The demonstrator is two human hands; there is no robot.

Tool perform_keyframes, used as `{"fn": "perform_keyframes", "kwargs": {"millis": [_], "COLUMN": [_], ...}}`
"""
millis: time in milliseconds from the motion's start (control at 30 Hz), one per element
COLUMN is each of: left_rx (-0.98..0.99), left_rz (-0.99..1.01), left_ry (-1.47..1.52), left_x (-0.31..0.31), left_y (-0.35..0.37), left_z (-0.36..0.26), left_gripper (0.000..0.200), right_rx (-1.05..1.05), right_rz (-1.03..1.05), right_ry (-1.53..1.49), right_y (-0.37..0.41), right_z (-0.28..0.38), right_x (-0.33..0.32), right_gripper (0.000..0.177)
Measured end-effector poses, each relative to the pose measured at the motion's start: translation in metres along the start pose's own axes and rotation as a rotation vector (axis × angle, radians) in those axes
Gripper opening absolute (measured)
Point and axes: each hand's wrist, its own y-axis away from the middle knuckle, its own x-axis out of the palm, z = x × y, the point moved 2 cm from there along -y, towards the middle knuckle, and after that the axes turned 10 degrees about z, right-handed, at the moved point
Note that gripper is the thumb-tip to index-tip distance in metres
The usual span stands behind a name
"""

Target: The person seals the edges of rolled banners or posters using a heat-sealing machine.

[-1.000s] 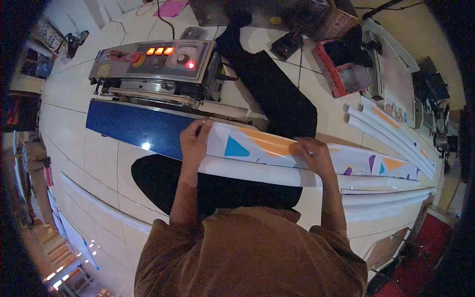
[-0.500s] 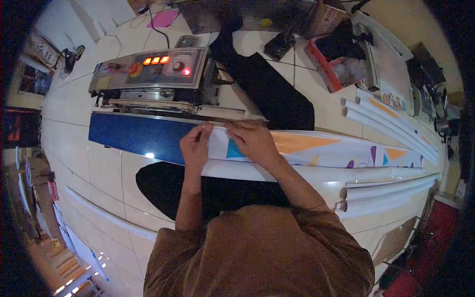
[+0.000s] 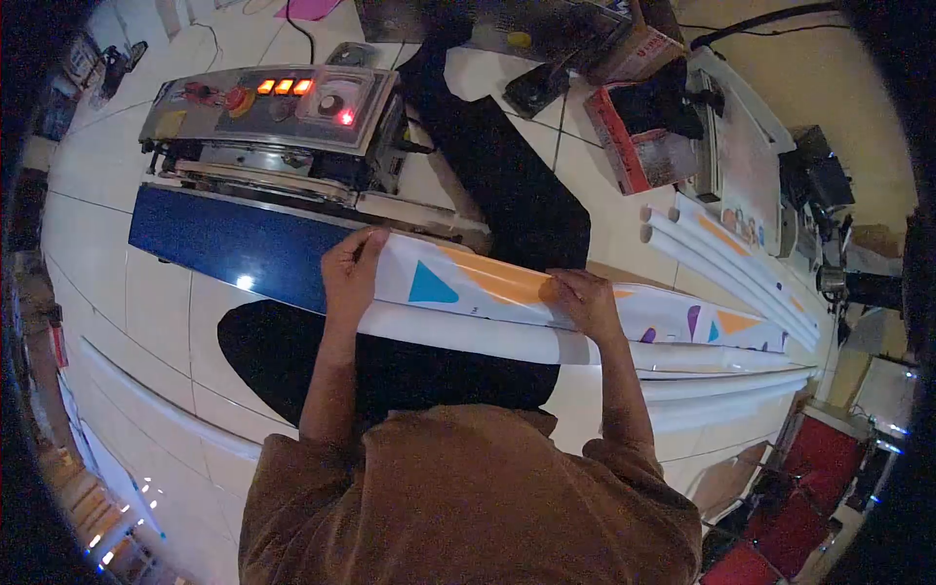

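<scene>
Left hand pinches the printed sheet by its end at 11 o'clock. Right hand grips it at 1, fingers curled. On my feed the sheet lies over white floor tiles. Beyond sit a blue belt and a sealing machine at 11. The print on the red box at 1 is unreadable.

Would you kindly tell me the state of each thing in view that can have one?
Sealing machine, switched on, red and orange lights lit.
Blue belt, right end covered by the sleeve.
Printed sleeve, lying flat.
Left hand, pinching the sleeve's left end.
Right hand, on the sleeve's middle; grip unclear.
Red box, open.
White tubes, lying side by side.
</scene>
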Motion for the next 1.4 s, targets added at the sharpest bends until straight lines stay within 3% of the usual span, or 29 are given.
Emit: {"fn": "perform_keyframes", "kwargs": {"millis": [167,300,500,633,733,800,933,1067,1200,1267,1367,1400], "left_rx": [-0.015,0.015,0.073,0.1,0.139,0.171,0.174,0.236,0.205,0.04,0.121,0.115], "left_rz": [0.009,-0.02,-0.069,-0.048,-0.048,-0.025,-0.042,-0.079,-0.079,-0.059,-0.08,-0.084], "left_ry": [-0.164,-0.106,-0.106,-0.159,-0.165,-0.152,-0.21,-0.169,-0.125,-0.229,-0.132,-0.127], "left_x": [0.003,0.007,0.018,0.017,0.015,0.015,0.013,0.012,0.01,0.008,0.011,0.012], "left_y": [-0.009,-0.014,-0.02,-0.018,-0.015,-0.012,-0.007,-0.009,-0.013,-0.015,-0.019,-0.02], "left_z": [0.008,0.014,0.018,-0.007,-0.016,-0.023,-0.031,-0.022,-0.015,-0.011,-0.004,-0.001], "left_gripper": [0.02,0.019,0.017,0.02,0.021,0.022,0.021,0.019,0.02,0.022,0.024,0.024], "right_rx": [0.053,0.007,0.107,-0.017,-0.038,-0.055,-0.169,-0.248,-0.113,-0.086,-0.1,-0.014], "right_rz": [0.089,0.084,0.053,0.016,0.041,0.106,0.076,0.032,0.136,0.111,0.024,0.05], "right_ry": [-0.112,-0.095,-0.08,-0.093,-0.179,0.003,-0.102,-0.097,0.005,-0.032,-0.01,-0.006], "right_y": [-0.01,-0.014,-0.017,-0.024,-0.039,-0.061,-0.105,-0.137,-0.123,-0.101,-0.059,-0.045], "right_z": [0.004,-0.01,-0.013,-0.015,0.018,0.067,0.139,0.165,0.139,0.112,0.048,0.037], "right_x": [-0.008,-0.003,-0.02,-0.021,-0.017,-0.012,0.011,0.034,0.028,0.02,0.011,0.003], "right_gripper": [0.022,0.02,0.019,0.023,0.026,0.029,0.033,0.03,0.027,0.027,0.027,0.027]}}
